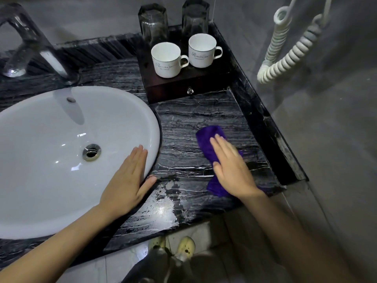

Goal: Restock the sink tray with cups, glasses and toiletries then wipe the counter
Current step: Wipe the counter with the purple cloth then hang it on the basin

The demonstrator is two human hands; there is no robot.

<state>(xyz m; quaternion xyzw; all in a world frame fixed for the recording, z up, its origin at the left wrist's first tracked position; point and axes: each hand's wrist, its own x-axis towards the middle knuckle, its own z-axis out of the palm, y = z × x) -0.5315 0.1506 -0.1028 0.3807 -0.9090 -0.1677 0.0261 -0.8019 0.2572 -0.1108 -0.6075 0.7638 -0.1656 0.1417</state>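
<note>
A dark wooden tray [169,88] with a small drawer knob stands at the back of the black marble counter [183,174]. On it stand two white cups [166,59] [202,50] and, behind them, two upturned glasses [153,23] [195,18]. My right hand [230,166] lies flat, fingers together, pressing a purple cloth [208,142] onto the counter right of the sink. My left hand [128,180] rests flat on the rim of the white sink [51,156], holding nothing. No toiletries show.
A chrome tap [26,41] rises behind the sink at the far left. A coiled white cord [289,50] hangs on the grey wall at right. The counter's raised edge [271,135] runs along the right side. Below are the tiled floor and my shoes [183,248].
</note>
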